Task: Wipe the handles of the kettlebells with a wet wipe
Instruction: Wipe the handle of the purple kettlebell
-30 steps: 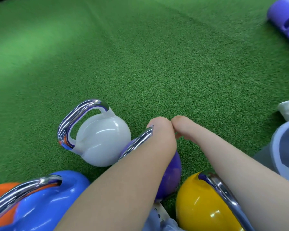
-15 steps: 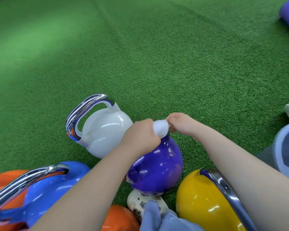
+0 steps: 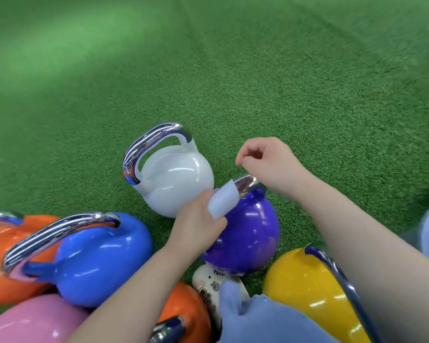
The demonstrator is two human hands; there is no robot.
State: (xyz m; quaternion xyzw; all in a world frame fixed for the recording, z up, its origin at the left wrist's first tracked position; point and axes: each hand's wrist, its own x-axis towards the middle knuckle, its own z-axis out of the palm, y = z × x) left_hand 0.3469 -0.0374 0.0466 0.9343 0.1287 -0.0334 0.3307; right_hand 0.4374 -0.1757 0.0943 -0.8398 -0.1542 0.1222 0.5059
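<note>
Head view shows that your left hand (image 3: 198, 219) has drawn back along the chrome handle (image 3: 245, 183) of the purple kettlebell (image 3: 248, 233), and its grip now holds the wet wipe (image 3: 222, 203) wrapped over the handle's near end, at about 9 o'clock from the handle's bare shiny part. Half a second ago the wipe was a small wad at the top of the bell, with both hands meeting over it; now it is spread flatter against the metal. Your right hand (image 3: 265, 162) has let go and lifted clear, at about 1 o'clock from the handle, its grip loosely curled and holding nothing. The purple kettlebell sits on the green turf (image 3: 282, 82), touching the white kettlebell (image 3: 176, 179) at its 10 o'clock, with the yellow kettlebell (image 3: 305, 288) at 5 o'clock and the blue kettlebell (image 3: 97, 256) at 8 o'clock. Judging from this, you are wiping one-handed, and the far, uncovered part of the handle may yet need a pass.
</note>
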